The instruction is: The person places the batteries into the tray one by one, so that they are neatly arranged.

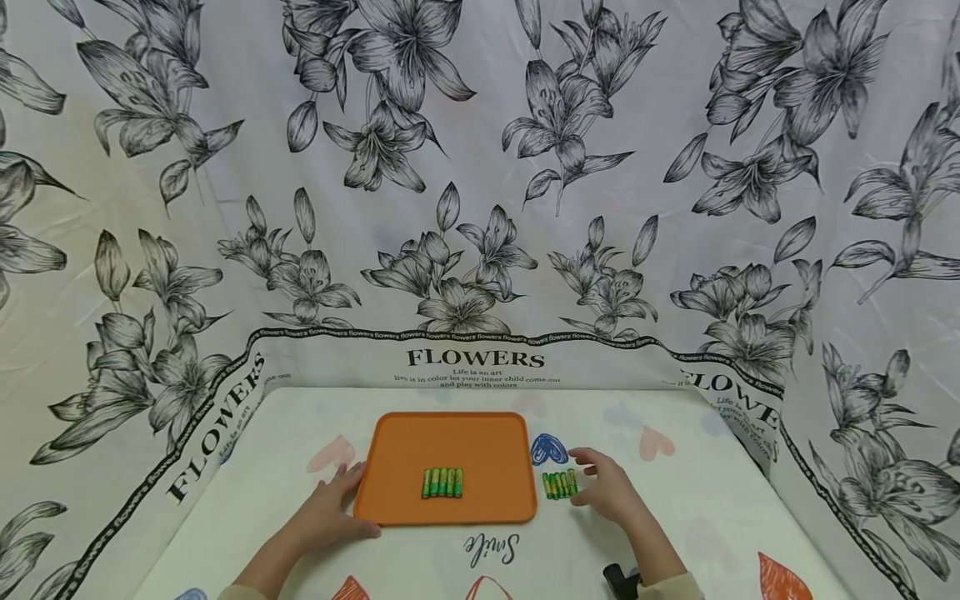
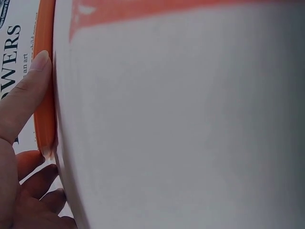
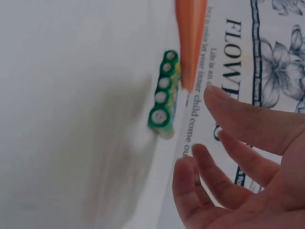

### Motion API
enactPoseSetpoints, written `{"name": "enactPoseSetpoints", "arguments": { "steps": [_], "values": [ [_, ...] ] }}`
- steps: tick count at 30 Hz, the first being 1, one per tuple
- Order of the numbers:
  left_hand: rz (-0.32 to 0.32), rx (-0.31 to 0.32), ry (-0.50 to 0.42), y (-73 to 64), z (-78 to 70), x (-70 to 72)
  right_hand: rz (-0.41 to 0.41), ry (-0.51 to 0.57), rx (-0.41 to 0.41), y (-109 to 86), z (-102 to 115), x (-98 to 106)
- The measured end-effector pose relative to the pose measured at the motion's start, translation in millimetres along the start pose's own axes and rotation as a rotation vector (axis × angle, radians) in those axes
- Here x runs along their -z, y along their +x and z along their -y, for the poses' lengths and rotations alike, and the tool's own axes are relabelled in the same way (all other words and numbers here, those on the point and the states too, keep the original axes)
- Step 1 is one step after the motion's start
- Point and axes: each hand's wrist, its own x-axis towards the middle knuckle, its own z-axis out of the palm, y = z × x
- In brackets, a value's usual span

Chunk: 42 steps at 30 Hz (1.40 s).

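The left hand (image 1: 330, 510) spread loose fingers against the tray (image 1: 491, 446) bearing five batteries (image 1: 442, 482); the right hand (image 1: 609, 488), fingers parted and empty, was beside five more batteries (image 1: 558, 485) on the counter (image 1: 708, 492), labels illegible

White curtain (image 1: 480, 150) with black lily prints (image 1: 378, 148) and FLOWERS lettering (image 1: 476, 358) hangs behind and beside a pale tablecloth (image 1: 420, 567) bearing coloured hearts (image 1: 550, 449).

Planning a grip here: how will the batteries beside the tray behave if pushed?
The batteries look round-ended, so they'd probably roll sideways. Lying in one row, they may nudge each other along. The nearby tray would likely stop them on its side.
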Motion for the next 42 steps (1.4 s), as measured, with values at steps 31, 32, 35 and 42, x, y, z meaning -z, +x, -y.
{"name": "enactPoseSetpoints", "arguments": {
  "steps": [31, 32, 35, 42],
  "values": [
    [-0.009, -0.008, -0.010, 2.4, 2.5, -1.8, -0.005, -0.050, -0.117, 10.5, -16, -9],
    [-0.006, -0.005, -0.009, 2.3, 2.3, -1.8, -0.010, -0.029, -0.114, 10.5, -16, -9],
    [-0.003, 0.003, -0.011, 1.9, 1.3, -1.5, -0.031, 0.020, -0.081, 11.4, -13, -8],
    [-0.011, -0.005, -0.010, 3.2, 2.7, -1.2, -0.010, 0.075, 0.008, 14.4, 9, -13]
  ]
}}
